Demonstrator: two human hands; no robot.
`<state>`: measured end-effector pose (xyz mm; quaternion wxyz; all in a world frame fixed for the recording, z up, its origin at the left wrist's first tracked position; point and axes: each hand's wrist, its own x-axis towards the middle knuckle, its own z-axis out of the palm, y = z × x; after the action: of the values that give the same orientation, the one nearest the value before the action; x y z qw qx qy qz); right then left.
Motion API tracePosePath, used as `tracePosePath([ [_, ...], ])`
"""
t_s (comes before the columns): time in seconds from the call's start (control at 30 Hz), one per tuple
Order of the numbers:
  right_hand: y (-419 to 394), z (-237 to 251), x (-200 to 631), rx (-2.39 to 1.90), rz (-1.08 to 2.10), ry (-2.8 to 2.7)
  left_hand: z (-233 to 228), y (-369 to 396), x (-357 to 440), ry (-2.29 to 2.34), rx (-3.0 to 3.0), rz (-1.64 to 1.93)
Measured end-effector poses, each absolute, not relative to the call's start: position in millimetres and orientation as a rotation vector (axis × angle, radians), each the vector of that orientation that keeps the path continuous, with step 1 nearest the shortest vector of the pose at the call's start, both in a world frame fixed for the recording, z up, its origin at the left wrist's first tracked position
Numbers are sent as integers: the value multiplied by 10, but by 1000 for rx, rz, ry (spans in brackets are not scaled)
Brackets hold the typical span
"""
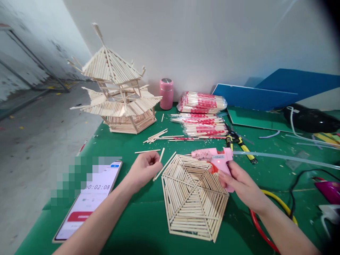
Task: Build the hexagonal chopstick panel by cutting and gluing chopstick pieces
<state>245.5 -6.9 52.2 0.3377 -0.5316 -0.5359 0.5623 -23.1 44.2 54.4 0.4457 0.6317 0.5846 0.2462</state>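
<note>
Green worktop (pixel 127 226) against white wall; left hand (pixel 143 170) pinches short stick (pixel 162 154) (long axis tilted upright), just left of hexagonal stick panel (pixel 193 198); right hand (pixel 239 184) grips pink glue gun (pixel 215 157), nozzle pointing left over panel's far edge.

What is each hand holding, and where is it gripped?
The left hand pinches a short wooden stick by its lower end. The right hand holds the pink glue gun by its handle.
</note>
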Motion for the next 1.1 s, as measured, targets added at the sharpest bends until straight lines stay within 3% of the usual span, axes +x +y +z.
tracePosePath([
  [0.3, 151, 546, 2307, -1555, 1161, -1813, 408, 10, -14, 1017, 1060, 721],
  [0.7, 206, 477, 2228, -1649, 942, -1982, 209, -252, 80, 1018, 2248, 487],
  [1.1, 211, 448, 2187, -1613, 986, -1961, 215, -245, 109, 1037, 2402, 477],
])
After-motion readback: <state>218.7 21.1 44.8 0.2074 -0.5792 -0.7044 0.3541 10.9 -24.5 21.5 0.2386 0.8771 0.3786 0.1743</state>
